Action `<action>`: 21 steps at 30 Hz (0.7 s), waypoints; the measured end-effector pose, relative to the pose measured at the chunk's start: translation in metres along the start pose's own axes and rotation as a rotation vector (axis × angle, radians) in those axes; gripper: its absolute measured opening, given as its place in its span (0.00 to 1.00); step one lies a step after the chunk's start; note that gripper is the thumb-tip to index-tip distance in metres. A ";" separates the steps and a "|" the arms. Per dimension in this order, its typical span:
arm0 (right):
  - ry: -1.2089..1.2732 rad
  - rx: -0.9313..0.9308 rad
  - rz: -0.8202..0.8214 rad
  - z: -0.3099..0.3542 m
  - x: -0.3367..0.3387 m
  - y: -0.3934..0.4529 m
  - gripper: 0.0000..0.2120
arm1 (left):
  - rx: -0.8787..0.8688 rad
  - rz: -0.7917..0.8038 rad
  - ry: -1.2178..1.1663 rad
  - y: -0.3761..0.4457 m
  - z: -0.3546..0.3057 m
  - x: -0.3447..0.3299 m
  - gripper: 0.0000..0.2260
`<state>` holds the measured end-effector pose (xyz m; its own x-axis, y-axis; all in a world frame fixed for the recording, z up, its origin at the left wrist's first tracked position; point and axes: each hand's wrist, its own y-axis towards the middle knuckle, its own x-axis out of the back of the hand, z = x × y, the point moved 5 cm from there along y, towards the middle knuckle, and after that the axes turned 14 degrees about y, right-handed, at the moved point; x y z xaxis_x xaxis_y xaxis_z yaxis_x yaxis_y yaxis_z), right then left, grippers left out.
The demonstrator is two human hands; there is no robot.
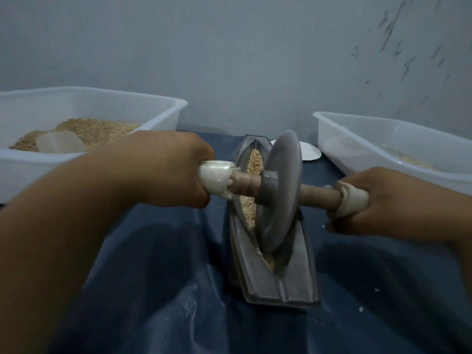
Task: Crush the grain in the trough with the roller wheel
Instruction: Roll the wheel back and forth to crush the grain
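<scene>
Standing on edge in the groove of the trough (293,272), toward its near half: the roller wheel (279,192), tilted slightly, rim down among the grain (251,208). More grain lying along the groove toward the far end. Gripping the white-wrapped left end of the axle (316,196): the left hand (166,169), fingers curled round it. Clasping the wrapped right end likewise: the right hand (388,203). Lying beneath the trough: a dark blue cloth (153,277). Sitting far left: a white tub (158,111) holding grain and a pale scoop (60,145). Sitting far right: a second white tub (357,139).
</scene>
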<state>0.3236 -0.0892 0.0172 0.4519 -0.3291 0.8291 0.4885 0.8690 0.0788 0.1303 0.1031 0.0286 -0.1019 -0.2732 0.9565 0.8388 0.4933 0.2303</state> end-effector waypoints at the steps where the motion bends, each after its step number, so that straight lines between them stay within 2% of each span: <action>1: -0.039 0.018 -0.084 0.000 -0.001 0.006 0.13 | 0.026 -0.040 0.006 0.005 -0.001 -0.004 0.08; 3: -0.160 0.049 -0.250 0.004 -0.003 0.015 0.11 | 0.065 -0.080 -0.005 0.011 -0.002 -0.010 0.07; 5: -0.231 0.063 -0.286 0.006 -0.003 0.017 0.10 | 0.067 -0.049 -0.013 0.012 -0.002 -0.012 0.08; 7: -0.193 0.048 -0.164 0.002 0.000 0.012 0.10 | 0.030 0.008 -0.006 0.007 0.001 -0.009 0.09; 10: -0.002 -0.011 0.075 -0.001 0.002 -0.006 0.17 | -0.031 0.058 -0.001 -0.005 0.002 0.001 0.13; 12: 0.043 -0.039 0.125 -0.002 0.001 -0.009 0.20 | -0.043 0.026 0.020 -0.006 0.000 0.004 0.14; 13: 0.028 -0.033 0.094 -0.003 0.000 -0.006 0.18 | -0.030 -0.006 0.035 -0.003 0.000 0.004 0.12; 15: -0.057 0.011 -0.071 -0.003 0.000 0.007 0.12 | 0.020 -0.068 0.047 0.006 -0.002 -0.002 0.08; 18: -0.242 0.077 -0.298 0.005 -0.002 0.017 0.09 | 0.067 -0.066 0.002 0.013 -0.003 -0.011 0.07; 19: -0.270 0.088 -0.301 0.007 -0.002 0.017 0.09 | 0.062 -0.046 -0.008 0.013 -0.002 -0.013 0.08; 21: -0.232 0.070 -0.193 0.004 0.001 0.011 0.09 | 0.025 0.000 -0.021 0.008 0.000 -0.010 0.08</action>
<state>0.3264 -0.0780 0.0209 0.1691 -0.4044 0.8988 0.4926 0.8245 0.2783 0.1379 0.1090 0.0212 -0.1136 -0.2557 0.9600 0.8250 0.5141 0.2346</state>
